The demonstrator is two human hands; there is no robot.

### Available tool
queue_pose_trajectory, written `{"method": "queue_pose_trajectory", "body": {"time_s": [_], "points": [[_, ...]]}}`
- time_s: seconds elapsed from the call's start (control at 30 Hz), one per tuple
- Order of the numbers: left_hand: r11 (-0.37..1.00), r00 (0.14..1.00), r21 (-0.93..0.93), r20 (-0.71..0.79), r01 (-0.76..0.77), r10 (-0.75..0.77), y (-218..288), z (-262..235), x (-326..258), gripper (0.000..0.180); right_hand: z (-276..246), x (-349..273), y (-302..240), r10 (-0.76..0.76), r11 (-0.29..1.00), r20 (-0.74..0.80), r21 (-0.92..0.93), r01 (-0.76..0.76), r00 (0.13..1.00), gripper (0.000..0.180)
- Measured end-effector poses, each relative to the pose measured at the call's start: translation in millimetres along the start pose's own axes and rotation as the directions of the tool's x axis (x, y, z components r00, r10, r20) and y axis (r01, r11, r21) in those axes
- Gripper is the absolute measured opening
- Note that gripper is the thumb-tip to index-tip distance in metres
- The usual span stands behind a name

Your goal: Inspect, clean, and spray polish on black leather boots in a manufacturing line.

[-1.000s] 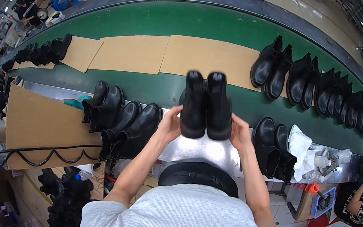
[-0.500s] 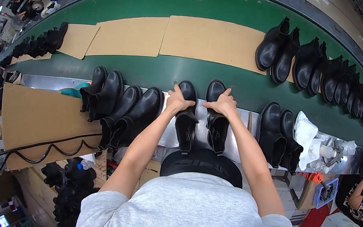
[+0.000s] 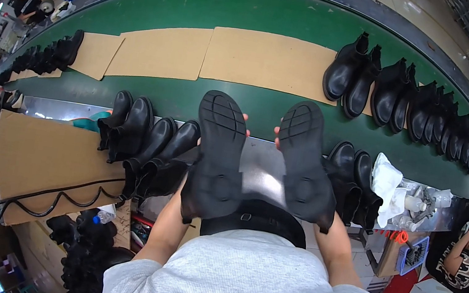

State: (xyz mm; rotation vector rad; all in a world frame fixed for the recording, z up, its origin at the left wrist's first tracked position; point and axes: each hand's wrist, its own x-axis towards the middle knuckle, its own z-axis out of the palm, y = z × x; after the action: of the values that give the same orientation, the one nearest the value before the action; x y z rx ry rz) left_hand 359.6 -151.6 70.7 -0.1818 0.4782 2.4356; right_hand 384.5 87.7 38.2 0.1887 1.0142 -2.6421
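Note:
Both hands are raised close to my body, each with a black boot turned so its sole faces up at me. My left hand [image 3: 247,126] is closed round the left boot [image 3: 219,150]; only fingertips show past the sole's inner edge. Likewise my right hand [image 3: 277,136] grips the right boot [image 3: 305,159], with most of the hand hidden behind it. The two boots are apart, toes pointing away from me. The dark soles have grooves at the toe and a round mark at the heel.
Several black boots [image 3: 137,120] stand to my left; another pair [image 3: 343,159] stands right, beside white cloth [image 3: 386,186]. Across the green table [image 3: 271,12] lie cardboard sheets [image 3: 160,49], with more boots [image 3: 342,74]. A coiled black cable [image 3: 56,195] hangs lower left. Another person [image 3: 463,253] is at far right.
Both boots have come up off the metal edge toward me and tipped over, showing their soles instead of their uppers. My hands have gone behind them.

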Motion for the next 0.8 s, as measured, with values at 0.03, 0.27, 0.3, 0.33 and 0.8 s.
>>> {"method": "queue_pose_trajectory", "body": {"time_s": [0.03,0.27,0.3,0.33,0.8], "points": [[0.997,0.996,-0.074,0.090,-0.009,0.016,3,-1,-4,0.046,11,5,1,0.108,0.932,0.161,0.327,-0.156,0.981,0.051],[0.952,0.979,0.231,0.011,-0.199,0.202,13,17,-4,0.045,38,-11,-35,0.078,0.911,0.077,0.399,-0.103,0.994,0.048],[0.999,1.000,0.048,0.021,0.003,-0.004,24,14,-7,0.049,38,-12,-42,0.116,0.931,-0.107,0.357,-0.071,0.987,0.044],[0.971,0.978,-0.126,0.075,0.205,-0.197,36,13,-8,0.053,27,-10,-51,0.128,0.931,-0.084,0.354,-0.091,0.988,0.044],[-0.257,0.833,0.922,-0.112,0.291,0.542,-18,6,-43,0.041,-1,-7,61,0.391,0.625,-0.514,-0.460,-0.630,0.763,0.077]]}}
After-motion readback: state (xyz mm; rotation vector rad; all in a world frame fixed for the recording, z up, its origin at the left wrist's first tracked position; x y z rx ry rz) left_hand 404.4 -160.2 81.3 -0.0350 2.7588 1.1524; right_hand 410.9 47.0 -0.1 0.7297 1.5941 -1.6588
